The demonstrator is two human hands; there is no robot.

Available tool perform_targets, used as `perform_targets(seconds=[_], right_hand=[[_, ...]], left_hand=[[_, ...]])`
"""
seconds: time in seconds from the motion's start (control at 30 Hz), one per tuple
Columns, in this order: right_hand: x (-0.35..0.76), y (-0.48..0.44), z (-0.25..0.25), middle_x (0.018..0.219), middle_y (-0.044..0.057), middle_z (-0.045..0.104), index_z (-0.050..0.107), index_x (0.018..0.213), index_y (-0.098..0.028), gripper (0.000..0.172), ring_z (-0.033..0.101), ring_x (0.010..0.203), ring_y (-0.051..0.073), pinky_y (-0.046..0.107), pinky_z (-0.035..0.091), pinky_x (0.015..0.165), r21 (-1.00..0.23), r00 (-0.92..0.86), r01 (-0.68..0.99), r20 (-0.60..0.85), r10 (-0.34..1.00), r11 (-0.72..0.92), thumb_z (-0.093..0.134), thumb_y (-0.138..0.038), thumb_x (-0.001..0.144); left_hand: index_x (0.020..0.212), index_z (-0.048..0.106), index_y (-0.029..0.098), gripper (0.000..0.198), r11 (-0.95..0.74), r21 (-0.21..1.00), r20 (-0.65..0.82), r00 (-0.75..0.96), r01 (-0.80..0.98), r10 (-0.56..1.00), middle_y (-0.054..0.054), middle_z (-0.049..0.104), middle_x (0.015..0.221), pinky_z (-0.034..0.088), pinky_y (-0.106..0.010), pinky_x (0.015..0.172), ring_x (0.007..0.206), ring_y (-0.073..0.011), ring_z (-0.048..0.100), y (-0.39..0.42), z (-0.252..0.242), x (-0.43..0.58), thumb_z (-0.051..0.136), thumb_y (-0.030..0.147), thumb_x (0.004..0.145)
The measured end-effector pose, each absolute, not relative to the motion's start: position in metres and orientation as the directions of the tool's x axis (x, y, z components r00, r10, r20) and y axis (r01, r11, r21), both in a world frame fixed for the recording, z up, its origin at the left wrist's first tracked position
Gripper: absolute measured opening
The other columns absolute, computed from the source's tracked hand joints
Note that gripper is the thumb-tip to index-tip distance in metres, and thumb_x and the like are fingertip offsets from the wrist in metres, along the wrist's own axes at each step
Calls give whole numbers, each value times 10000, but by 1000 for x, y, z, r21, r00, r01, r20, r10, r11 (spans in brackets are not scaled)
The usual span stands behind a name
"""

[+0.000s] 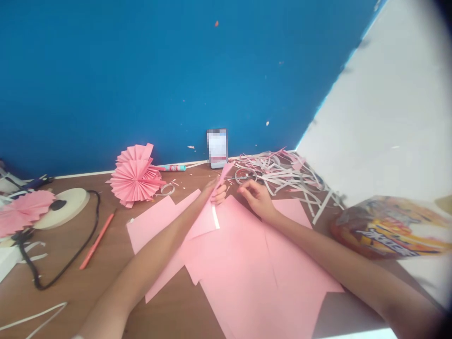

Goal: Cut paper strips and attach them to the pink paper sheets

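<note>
My left hand (218,192) is closed around a narrow folded piece of pink paper (226,172), which sticks up past the fingers. Just to the right, my right hand (257,197) hovers apart from that piece, thumb and fingers drawn into a pinch. Whatever lies between those fingertips, if anything, is too small to make out. Beneath both hands, pink paper sheets (243,263) overlap on the brown table (169,310). A white strip (215,216) lies on one sheet below my left hand.
A pleated pink paper rosette (136,176) stands by the wall, near a glue stick (174,168) and a phone (218,149). Paper strips (282,174) pile up back right, above a plastic package (391,228). At left are a red pen (98,240), black cord (67,273) and white disc (68,207).
</note>
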State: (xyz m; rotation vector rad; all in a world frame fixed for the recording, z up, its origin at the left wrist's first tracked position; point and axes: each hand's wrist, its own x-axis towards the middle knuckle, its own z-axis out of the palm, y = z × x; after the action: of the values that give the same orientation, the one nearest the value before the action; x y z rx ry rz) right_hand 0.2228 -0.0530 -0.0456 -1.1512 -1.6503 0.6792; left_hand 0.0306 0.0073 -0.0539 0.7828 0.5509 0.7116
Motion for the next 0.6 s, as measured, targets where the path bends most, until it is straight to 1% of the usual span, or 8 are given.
perform_targets(seconds=[0.03,0.07,0.2,0.27,0.33,0.4,0.47,0.6], right_hand=[[222,-54,-44,717,9,616,584,769,-213,277,519,638,147,270,385,610,-825,-111,394,395,912,406,516,-454,887],[222,-55,-43,677,1,595,566,731,-211,291,499,611,139,267,369,599,-809,-144,415,393,908,416,503,-442,896],[222,-55,-45,519,-33,420,394,562,-206,425,372,521,112,271,290,561,-733,-201,509,408,891,451,438,-410,931],[223,-54,-47,507,-42,342,316,546,-207,453,314,511,107,274,250,543,-715,-185,534,422,888,451,428,-412,934],[224,-53,-49,511,-43,321,298,546,-208,460,300,511,106,274,237,536,-730,-167,523,418,893,440,415,-417,938],[224,-52,-49,527,-37,386,356,558,-207,442,356,522,110,271,274,552,-754,-175,493,403,898,434,393,-411,949],[223,-53,-47,595,-19,499,454,616,-206,390,448,574,123,270,336,604,-760,-209,466,402,891,452,386,-387,954],[221,-54,-43,741,16,614,559,756,-213,253,544,692,151,285,401,691,-766,-237,426,420,876,482,434,-340,935]], left_hand=[[660,470,212,322,521,770,-183,656,-367,732,63,275,424,279,-250,408,334,-90,271,13,-57,29,518,447,874],[647,448,217,339,527,764,-179,662,-373,728,61,252,426,280,-258,418,344,-96,266,17,-61,28,500,463,874],[679,456,227,371,487,766,-137,633,-420,762,25,315,483,328,-289,493,457,-138,370,27,-71,28,479,562,835],[623,408,227,453,467,765,-122,613,-443,781,34,265,462,309,-287,483,451,-135,342,30,-74,30,483,643,786],[554,312,225,559,444,756,-101,584,-481,806,54,171,432,274,-280,458,420,-118,273,33,-79,32,506,729,698],[529,237,219,644,394,739,-51,538,-547,841,59,134,432,266,-276,455,419,-107,241,35,-82,33,530,789,595],[533,226,215,682,328,729,5,484,-601,875,50,178,456,299,-276,483,452,-110,281,36,-85,32,532,825,525],[548,294,215,662,278,778,31,477,-563,878,11,330,551,367,-289,582,604,-145,414,41,-79,22,559,821,523]])
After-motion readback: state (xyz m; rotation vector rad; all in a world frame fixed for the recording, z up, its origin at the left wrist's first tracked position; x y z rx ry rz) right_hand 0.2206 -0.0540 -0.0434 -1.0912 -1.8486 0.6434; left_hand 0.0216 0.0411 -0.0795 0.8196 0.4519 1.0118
